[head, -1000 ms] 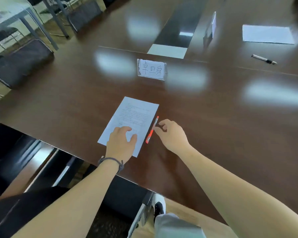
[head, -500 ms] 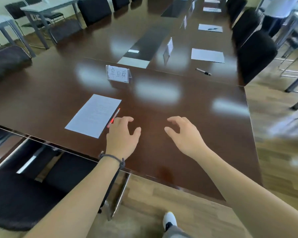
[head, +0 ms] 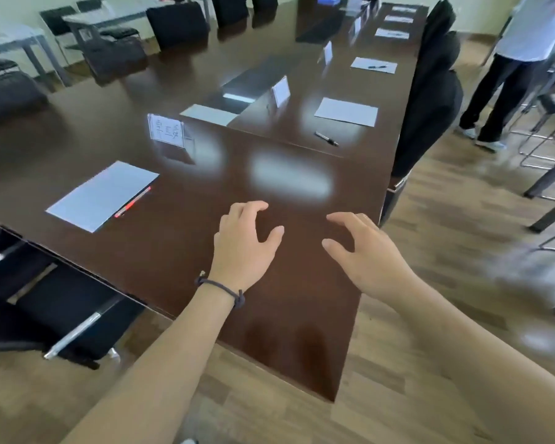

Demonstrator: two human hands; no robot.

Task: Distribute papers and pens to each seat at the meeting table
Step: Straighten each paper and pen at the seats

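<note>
- Left hand (head: 244, 243) and right hand (head: 364, 251) hover over the bench (head: 180, 251), fingers spread and loosely curled, holding nothing.
- A paper (head: 104, 195) lies left of them, a red pen (head: 132, 202) touching its right edge.
- A second paper (head: 346, 112) lies farther off, a black pen (head: 326, 138) near it.

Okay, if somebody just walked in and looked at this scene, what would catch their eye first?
Probably the two bare hands, left hand and right hand, hovering empty with loosely curled fingers over the near end of the long dark table. Next, the white paper at near left with a red pen along its right edge, and a name card standing beyond it.
</note>
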